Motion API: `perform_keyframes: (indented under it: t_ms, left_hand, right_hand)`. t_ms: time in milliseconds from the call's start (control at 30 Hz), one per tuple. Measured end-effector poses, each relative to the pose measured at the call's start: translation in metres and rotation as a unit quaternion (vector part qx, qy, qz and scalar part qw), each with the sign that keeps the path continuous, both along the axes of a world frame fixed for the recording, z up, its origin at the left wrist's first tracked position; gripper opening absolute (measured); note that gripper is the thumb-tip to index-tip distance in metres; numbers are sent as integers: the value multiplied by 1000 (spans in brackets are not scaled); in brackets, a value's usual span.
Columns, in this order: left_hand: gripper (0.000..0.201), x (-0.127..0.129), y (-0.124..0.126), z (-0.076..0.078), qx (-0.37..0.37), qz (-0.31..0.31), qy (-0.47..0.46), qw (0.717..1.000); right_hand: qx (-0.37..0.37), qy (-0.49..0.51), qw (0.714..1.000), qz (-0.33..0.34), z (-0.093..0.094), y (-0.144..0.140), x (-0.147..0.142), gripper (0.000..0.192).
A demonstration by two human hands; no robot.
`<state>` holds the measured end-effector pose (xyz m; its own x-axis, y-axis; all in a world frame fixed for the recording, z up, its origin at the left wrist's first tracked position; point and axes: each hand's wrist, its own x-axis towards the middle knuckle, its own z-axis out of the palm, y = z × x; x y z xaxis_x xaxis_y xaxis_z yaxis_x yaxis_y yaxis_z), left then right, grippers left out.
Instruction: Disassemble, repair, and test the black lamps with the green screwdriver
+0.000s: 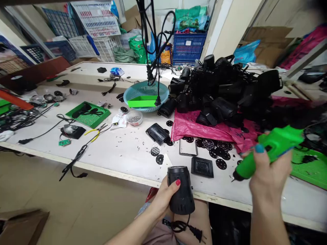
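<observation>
- The step in hand seems to be screw work on the black housing (182,195), judging by the powered tool held ready beside it.
- The left hand (163,199) is wrapped around the housing's side, thumb across its front, holding it roughly upright with its flat end up; the housing is nearer the wearer than the pink sheet (187,124), just off the edge of the bench (133,160).
- A cord with a plug (197,234) hangs below the housing, over the wearer's lap.
- The right hand (270,178) is closed around a green driver (278,141), thumb along its body, near the front right corner of the pink sheet; the tip points down and left, well apart from the housing. Whether it carries a screw or touches the bench, I cannot tell.
- Driving a screw would call for a steady left grip and the tip brought square onto a hole.
- In front of the pink sheet lie a black rectangular part (202,167) and perforated discs (221,164); left of it stands a small bowl of metal pieces (134,119); on and behind it, a heap of black housings (224,85).
</observation>
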<state>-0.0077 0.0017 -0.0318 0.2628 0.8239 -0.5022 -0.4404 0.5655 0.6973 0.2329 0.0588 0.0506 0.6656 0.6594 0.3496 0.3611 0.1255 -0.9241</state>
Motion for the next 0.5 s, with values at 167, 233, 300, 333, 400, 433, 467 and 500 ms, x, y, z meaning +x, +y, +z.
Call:
perform_keyframes:
  t_ms: [167,233,300,333,400,433,467,500]
  left_hand:
    - [57,12,5,6,27,-35,54,998]
    - [55,14,3,8,28,-44,61,997]
    - [55,15,0,9,25,-42,68,996]
    - [55,14,-1,9,25,-38,73,996]
    - [55,14,-4,9,32,-33,79,996]
    - [55,14,-5,9,36,-34,78,996]
    - [55,14,-6,9,40,-36,75,996]
    - [55,14,-6,9,44,-37,73,996]
  right_hand:
    - [54,191,975,103,3,-31,-43,67]
    - [76,205,968,126,7,-35,-50,70]
    - [104,214,953,188,11,-39,-55,69]
    - [114,222,943,220,13,-42,-58,64]
    - [125,245,930,242,16,-50,-68,46]
    - [132,253,930,230,17,-54,-74,35]
    - [138,255,933,215,17,-57,-79,27]
    - [144,251,935,206,15,-60,-84,22]
